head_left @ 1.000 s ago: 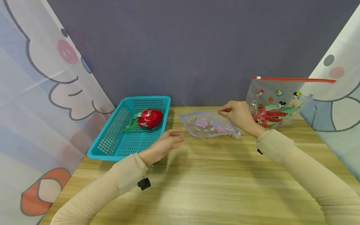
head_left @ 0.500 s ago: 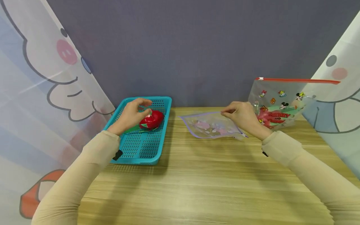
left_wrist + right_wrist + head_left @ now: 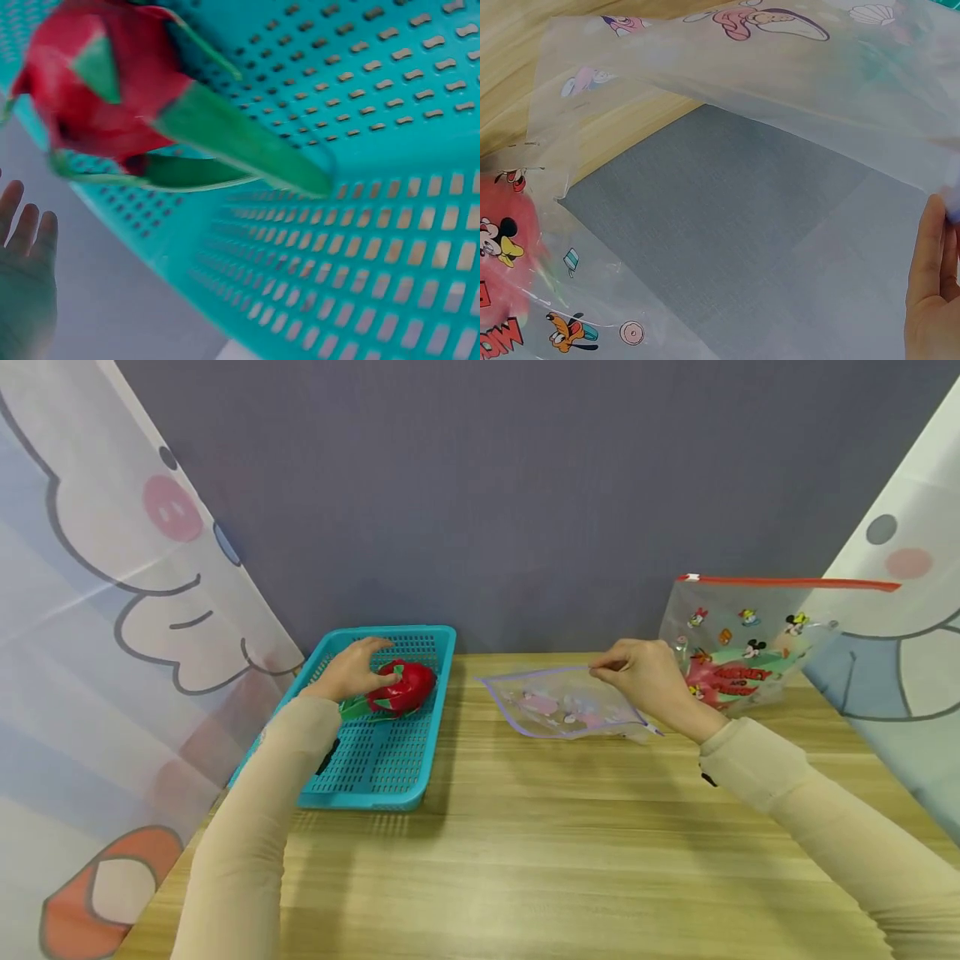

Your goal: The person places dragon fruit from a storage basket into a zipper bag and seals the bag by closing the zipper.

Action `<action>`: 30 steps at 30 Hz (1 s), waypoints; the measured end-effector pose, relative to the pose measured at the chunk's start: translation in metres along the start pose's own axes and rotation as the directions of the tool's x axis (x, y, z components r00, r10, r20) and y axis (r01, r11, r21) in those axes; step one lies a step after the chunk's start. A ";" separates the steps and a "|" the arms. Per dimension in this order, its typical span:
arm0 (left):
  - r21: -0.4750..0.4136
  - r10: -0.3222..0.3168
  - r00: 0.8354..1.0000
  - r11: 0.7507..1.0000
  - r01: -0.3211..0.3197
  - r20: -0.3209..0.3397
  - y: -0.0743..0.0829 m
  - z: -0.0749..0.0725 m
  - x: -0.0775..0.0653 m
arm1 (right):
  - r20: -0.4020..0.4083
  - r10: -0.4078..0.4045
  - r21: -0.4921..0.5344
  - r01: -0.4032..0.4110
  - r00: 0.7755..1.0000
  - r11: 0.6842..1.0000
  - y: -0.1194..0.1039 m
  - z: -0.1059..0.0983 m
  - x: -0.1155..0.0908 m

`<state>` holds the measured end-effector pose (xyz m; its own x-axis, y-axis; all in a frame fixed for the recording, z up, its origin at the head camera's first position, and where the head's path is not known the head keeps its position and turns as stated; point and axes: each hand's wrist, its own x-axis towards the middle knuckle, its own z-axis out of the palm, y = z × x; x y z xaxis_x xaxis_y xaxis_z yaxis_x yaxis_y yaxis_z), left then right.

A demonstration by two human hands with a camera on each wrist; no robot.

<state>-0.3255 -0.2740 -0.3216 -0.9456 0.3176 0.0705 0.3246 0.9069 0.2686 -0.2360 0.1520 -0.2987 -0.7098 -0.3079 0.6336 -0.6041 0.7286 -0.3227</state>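
A red dragon fruit (image 3: 408,687) with green leaves, seemingly artificial, lies in the blue-green plastic basket (image 3: 375,795). Over its left side reaches my left hand (image 3: 352,670), thumb and fingers spread. The left wrist view shows that hand (image 3: 26,277) apart from the dragon fruit (image 3: 97,82). Between the thumb and fingertips of my right hand (image 3: 648,681) is the rim of a clear zip bag (image 3: 555,702) with purple edging and pink prints. Its mouth stands partly apart. In the right wrist view, the bag's printed film (image 3: 780,75) spans the top.
Right of my right hand stands a clear bag (image 3: 750,643) with a red zip strip and cartoon prints, something red and green inside. Behind the wooden table (image 3: 525,860) rises a dark grey panel (image 3: 480,502). Printed curtains (image 3: 97,693) hang at both sides.
My left hand has moved left from between basket and purple-edged bag to above the dragon fruit, then lowered. My right hand keeps pinching the bag's rim, almost in place.
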 end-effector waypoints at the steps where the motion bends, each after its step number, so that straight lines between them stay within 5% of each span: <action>1: -0.001 -0.013 1.000 1.000 0.013 0.010 -0.003 0.004 0.002 | -0.001 0.000 -0.002 0.000 1.000 1.000 0.000 0.000 0.000; 17: -0.091 -0.150 0.981 0.983 0.162 0.127 -0.026 0.042 0.022 | 0.024 0.003 -0.004 -0.002 1.000 1.000 -0.005 0.001 0.000; 30: -0.072 -0.100 0.988 0.991 0.109 0.121 -0.033 0.046 0.025 | 0.021 0.004 -0.012 -0.004 1.000 1.000 -0.003 0.003 0.000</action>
<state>-0.3592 -0.2830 -0.3730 -0.9637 0.2565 -0.0738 0.2169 0.9139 0.3431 -0.2350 0.1476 -0.2998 -0.7199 -0.3175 0.6172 -0.5967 0.7373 -0.3167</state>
